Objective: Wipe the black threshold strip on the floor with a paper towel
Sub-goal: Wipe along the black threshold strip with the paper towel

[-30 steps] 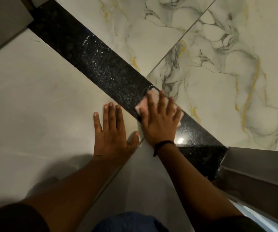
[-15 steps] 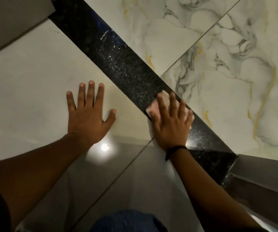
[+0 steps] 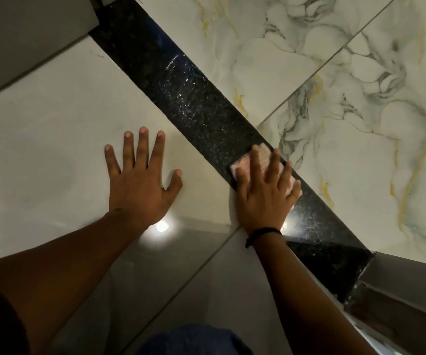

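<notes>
The black speckled threshold strip (image 3: 181, 93) runs diagonally across the floor from upper left to lower right, with pale smears along its middle. A folded pinkish paper towel (image 3: 262, 155) lies flat on the strip. My right hand (image 3: 263, 196) presses down on the towel with its fingers spread, covering most of it; a dark band circles that wrist. My left hand (image 3: 140, 180) rests flat and spread on the plain pale tile left of the strip, holding nothing.
Marbled white tiles with grey and gold veins (image 3: 347, 103) lie beyond the strip. Grey door frame pieces stand at the upper left (image 3: 27, 34) and lower right (image 3: 406, 290), at the strip's two ends. A light glare (image 3: 162, 226) reflects off the near tile.
My left hand has shifted left, away from the right hand, and lies spread on the pale tile. The right hand with the towel has stayed at about the same place on the strip.
</notes>
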